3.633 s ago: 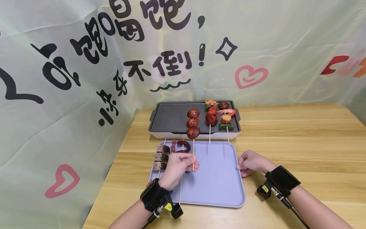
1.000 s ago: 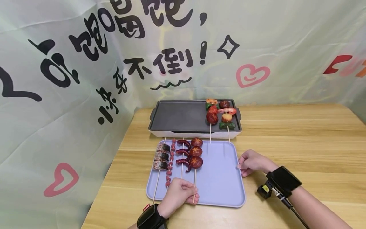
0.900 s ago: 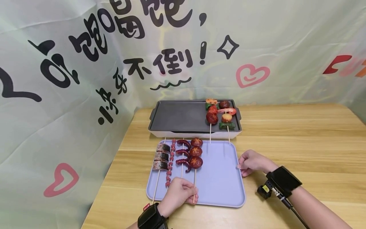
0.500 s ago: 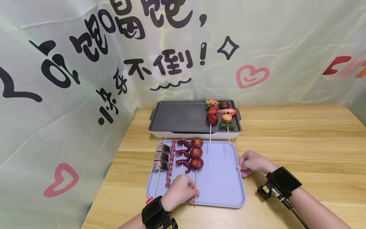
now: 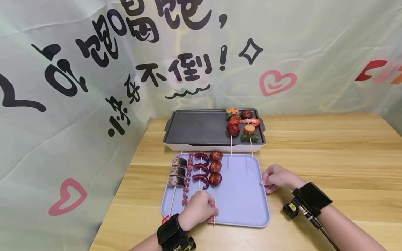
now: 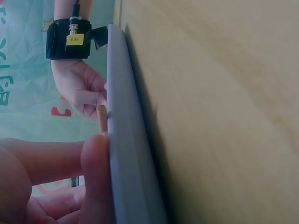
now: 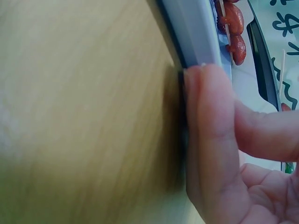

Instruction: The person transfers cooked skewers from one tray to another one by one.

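Observation:
A light purple tray (image 5: 242, 195) lies on the wooden table with skewers side by side on its left half. My left hand (image 5: 198, 209) pinches the stick of the mushroom skewer (image 5: 215, 166) near its lower end, at the tray's front rim. In the left wrist view the stick's tip (image 6: 102, 113) pokes out past my fingertips. Left of it are a tentacle skewer (image 5: 201, 169), a thin skewer of small pink pieces (image 5: 186, 189) and a skewer of dark-skinned chunks (image 5: 177, 171). My right hand (image 5: 276, 178) grips the tray's right edge between thumb and fingers.
Behind the tray stands a black griddle (image 5: 198, 127) with a white base. Two mixed skewers (image 5: 233, 129) lie at its right end, their sticks reaching over the tray's back rim. A printed cloth (image 5: 282, 42) hangs behind and left of the table.
My left hand carried the mushroom skewer from above the griddle and tray down onto the tray, beside the tentacle skewer. Lately the mushrooms shifted slightly left. My right hand stayed on the tray edge.

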### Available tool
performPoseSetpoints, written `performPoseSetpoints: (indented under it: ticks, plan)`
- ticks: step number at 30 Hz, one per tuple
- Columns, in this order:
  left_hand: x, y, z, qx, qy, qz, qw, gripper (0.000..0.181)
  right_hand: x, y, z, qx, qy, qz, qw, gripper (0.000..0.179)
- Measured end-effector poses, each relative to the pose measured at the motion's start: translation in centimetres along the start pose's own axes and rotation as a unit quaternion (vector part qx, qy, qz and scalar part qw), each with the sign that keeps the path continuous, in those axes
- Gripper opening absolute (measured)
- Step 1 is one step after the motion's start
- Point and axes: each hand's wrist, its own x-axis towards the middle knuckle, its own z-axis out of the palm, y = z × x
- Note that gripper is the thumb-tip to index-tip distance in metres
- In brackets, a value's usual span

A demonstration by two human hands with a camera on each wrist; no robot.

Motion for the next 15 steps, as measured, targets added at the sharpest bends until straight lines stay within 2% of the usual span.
performPoseSetpoints:
  ticks: [5, 9, 12, 15]
  plan:
    - [-0.1, 0.0, -0.3, 0.019, 0.0, 0.006, 0.9998, 0.024, 0.0, 0.0, 0.0, 0.0, 0.002, -0.003, 1.0, 0.008]
    - [-0.2, 0.3, -2.0, 0.033, 0.019, 0.007, 0.9992, 0.016, 0.0, 0.1, 0.1, 0.002, -0.002, -0.005, 1.0, 0.008]
    - [-0.2, 0.6, -4.3, 0.027, 0.066, 0.008, 0.9974, 0.01, 0.0, 0.1, 0.1, 0.003, -0.002, -0.004, 1.0, 0.008]
    - [-0.2, 0.4, -6.7, 0.026, 0.134, -0.004, 0.9907, 0.009, 0.0, 0.0, 0.0, -0.001, -0.005, -0.006, 1.0, 0.008]
